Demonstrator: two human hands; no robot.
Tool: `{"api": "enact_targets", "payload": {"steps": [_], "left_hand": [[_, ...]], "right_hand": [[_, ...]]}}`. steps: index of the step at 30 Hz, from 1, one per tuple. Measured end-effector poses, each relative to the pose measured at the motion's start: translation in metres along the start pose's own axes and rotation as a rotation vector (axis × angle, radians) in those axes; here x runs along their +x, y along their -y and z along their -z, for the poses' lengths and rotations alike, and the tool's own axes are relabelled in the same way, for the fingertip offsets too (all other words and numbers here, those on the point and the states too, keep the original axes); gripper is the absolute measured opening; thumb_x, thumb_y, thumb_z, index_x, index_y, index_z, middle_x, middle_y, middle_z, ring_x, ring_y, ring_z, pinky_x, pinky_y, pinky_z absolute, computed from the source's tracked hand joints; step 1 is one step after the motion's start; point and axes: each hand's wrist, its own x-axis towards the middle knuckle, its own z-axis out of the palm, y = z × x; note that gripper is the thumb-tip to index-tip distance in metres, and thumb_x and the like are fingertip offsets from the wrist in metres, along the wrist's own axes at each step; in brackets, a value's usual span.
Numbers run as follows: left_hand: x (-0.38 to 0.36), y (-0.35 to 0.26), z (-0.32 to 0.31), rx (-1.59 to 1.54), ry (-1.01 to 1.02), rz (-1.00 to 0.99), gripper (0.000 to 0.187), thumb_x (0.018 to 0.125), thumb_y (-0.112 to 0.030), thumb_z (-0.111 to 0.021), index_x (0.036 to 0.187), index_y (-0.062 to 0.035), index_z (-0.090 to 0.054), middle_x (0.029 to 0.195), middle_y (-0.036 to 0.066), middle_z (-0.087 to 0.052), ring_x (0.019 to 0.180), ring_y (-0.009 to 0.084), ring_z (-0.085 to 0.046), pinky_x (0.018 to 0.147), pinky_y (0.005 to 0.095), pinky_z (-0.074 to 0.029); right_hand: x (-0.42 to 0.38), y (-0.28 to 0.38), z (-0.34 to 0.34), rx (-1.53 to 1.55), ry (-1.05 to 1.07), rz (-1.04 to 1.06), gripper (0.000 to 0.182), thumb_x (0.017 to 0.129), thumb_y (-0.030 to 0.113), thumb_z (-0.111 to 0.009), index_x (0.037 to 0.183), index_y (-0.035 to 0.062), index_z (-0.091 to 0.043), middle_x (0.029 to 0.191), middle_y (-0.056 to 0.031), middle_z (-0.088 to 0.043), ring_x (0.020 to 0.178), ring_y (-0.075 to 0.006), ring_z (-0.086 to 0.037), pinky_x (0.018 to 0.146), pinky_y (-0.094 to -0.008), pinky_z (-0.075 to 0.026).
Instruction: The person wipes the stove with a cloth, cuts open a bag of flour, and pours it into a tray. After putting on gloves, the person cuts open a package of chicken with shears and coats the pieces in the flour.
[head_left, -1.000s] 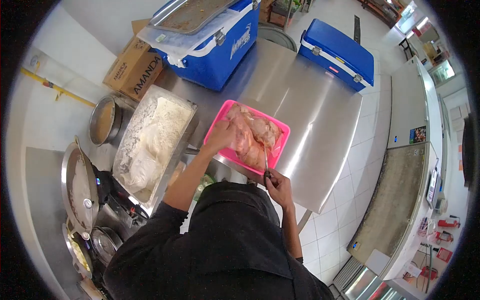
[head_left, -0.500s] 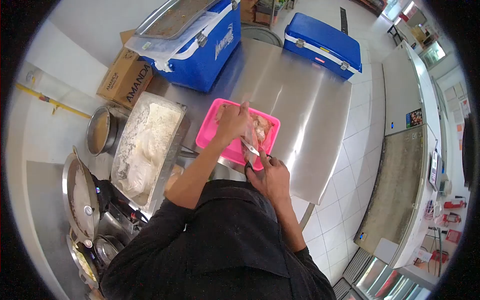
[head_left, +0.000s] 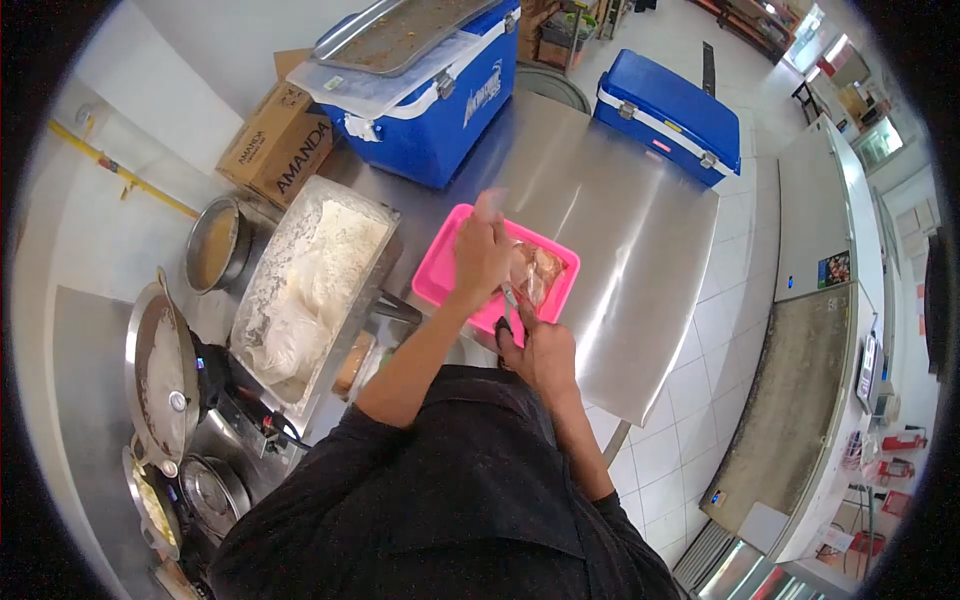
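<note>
In the head view, a bright pink tray (head_left: pixel 436 268) lies on the steel table. A clear plastic bag of raw meat (head_left: pixel 537 272) rests in its right part. My right hand (head_left: pixel 546 352) grips black-handled scissors (head_left: pixel 510 296), their blades pointing up at the tray's near side. Over the tray's left part, my left hand (head_left: pixel 482 258) is closed. From its far side sticks a blurred, pinkish, see-through piece of plastic (head_left: pixel 490 204). The left hand's fingertips are partly hidden.
Left of the tray stands a metal pan of flour (head_left: pixel 325 250) with a plastic bag in it. Blue coolers (head_left: pixel 430 130) stand on the steel table (head_left: pixel 640 260). A cardboard box (head_left: pixel 280 145), a metal bowl (head_left: pixel 215 248) and a wok (head_left: pixel 160 370) are further left.
My left hand has moved away from the scissors, carrying the plastic piece upward. The scissors have come nearer upright, and the meat bag shows more fully. The whole view has shifted slightly.
</note>
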Motion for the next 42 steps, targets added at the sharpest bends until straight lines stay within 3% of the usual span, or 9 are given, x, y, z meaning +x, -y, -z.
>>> {"api": "enact_targets", "payload": {"steps": [6, 15, 18, 24, 29, 31, 33, 38, 42], "left_hand": [[0.001, 0.001, -0.028, -0.013, -0.073, -0.128, 0.033, 0.097, -0.02, -0.043, 0.127, -0.0045, -0.044, 0.086, 0.024, -0.062, 0.083, 0.0436, -0.061, 0.071, 0.054, -0.045], [0.034, -0.011, -0.015, 0.104, 0.444, 0.231, 0.037, 0.094, -0.023, -0.046, 0.121, 0.0009, -0.054, 0.103, 0.033, -0.06, 0.097, 0.045, -0.06, 0.083, 0.0502, -0.046], [0.028, 0.015, -0.055, -0.114, 0.117, -0.012, 0.033, 0.094, -0.022, -0.045, 0.113, 0.0009, -0.059, 0.097, 0.032, -0.062, 0.095, 0.0454, -0.06, 0.083, 0.0508, -0.046], [0.044, 0.002, -0.052, -0.218, 0.299, 0.194, 0.038, 0.093, -0.019, -0.045, 0.126, -0.0046, -0.053, 0.099, 0.03, -0.063, 0.097, 0.0452, -0.06, 0.082, 0.0484, -0.047], [0.042, 0.02, -0.062, 0.048, 0.216, -0.1, 0.024, 0.085, -0.014, -0.06, 0.104, 0.001, -0.062, 0.079, 0.023, -0.064, 0.08, 0.037, -0.064, 0.07, 0.0441, -0.048], [0.043, 0.03, -0.048, -0.238, 0.259, 0.112, 0.018, 0.081, -0.013, -0.066, 0.092, 0.0012, -0.063, 0.07, 0.016, -0.061, 0.067, 0.0288, -0.062, 0.058, 0.0402, -0.046], [0.056, 0.038, -0.03, -0.975, 0.449, 0.721, 0.016, 0.076, -0.012, -0.073, 0.081, -0.0006, -0.062, 0.061, 0.008, -0.057, 0.051, 0.0195, -0.056, 0.046, 0.035, -0.042], [0.076, 0.085, -0.064, -0.622, 0.732, 0.561, 0.019, 0.074, -0.013, -0.074, 0.074, -0.0052, -0.057, 0.052, 0.001, -0.042, 0.041, 0.0119, -0.037, 0.038, 0.0302, -0.034], [0.112, 0.04, -0.048, -0.158, 0.914, 0.399, 0.017, 0.088, -0.023, -0.061, 0.08, -0.0073, -0.062, 0.064, 0.0, -0.055, 0.045, 0.0113, -0.046, 0.037, 0.0267, -0.029]], "right_hand": [[0.021, -0.028, -0.011, 0.058, 0.039, -0.069, 0.036, 0.078, 0.032, -0.069, 0.101, 0.0054, -0.064, 0.065, -0.0193, -0.063, 0.063, -0.0391, -0.064, 0.06, -0.0467, -0.052], [0.072, -0.066, -0.016, 0.14, -0.058, 0.032, 0.029, 0.071, 0.029, -0.074, 0.089, 0.0077, -0.067, 0.061, -0.0147, -0.061, 0.053, -0.0321, -0.06, 0.056, -0.0407, -0.049], [0.086, -0.049, 0.007, 0.177, 0.02, 0.016, 0.034, 0.07, 0.035, -0.073, 0.087, 0.0061, -0.069, 0.064, -0.0173, -0.063, 0.062, -0.0336, -0.064, 0.062, -0.0425, -0.053], [0.133, -0.078, -0.015, 0.158, -0.016, 0.142, 0.027, 0.07, 0.027, -0.073, 0.085, 0.0045, -0.069, 0.062, -0.0172, -0.061, 0.052, -0.0276, -0.059, 0.056, -0.0361, -0.049], [0.166, -0.107, -0.033, 0.108, 0.025, 0.086, 0.035, 0.071, 0.033, -0.072, 0.094, 0.0064, -0.072, 0.07, -0.0182, -0.065, 0.061, -0.0314, -0.064, 0.063, -0.038, -0.051], [0.175, -0.11, -0.019, 0.109, 0.132, 0.093, 0.04, 0.071, 0.035, -0.071, 0.1, 0.0076, -0.072, 0.073, -0.0196, -0.065, 0.066, -0.0324, -0.065, 0.066, -0.0383, -0.052], [0.19, -0.114, -0.015, 0.103, 0.213, 0.118, 0.044, 0.071, 0.037, -0.071, 0.105, 0.0088, -0.071, 0.076, -0.0208, -0.066, 0.069, -0.0329, -0.066, 0.069, -0.0385, -0.052], [0.22, -0.105, -0.017, -0.015, 0.4, 0.178, 0.043, 0.07, 0.038, -0.072, 0.103, 0.0114, -0.072, 0.079, -0.0203, -0.067, 0.07, -0.033, -0.065, 0.072, -0.0381, -0.052], [0.234, -0.109, -0.034, 0.036, 0.435, 0.365, 0.038, 0.073, 0.038, -0.069, 0.098, 0.0106, -0.073, 0.078, -0.0203, -0.066, 0.073, -0.0339, -0.064, 0.075, -0.0396, -0.052]]}}
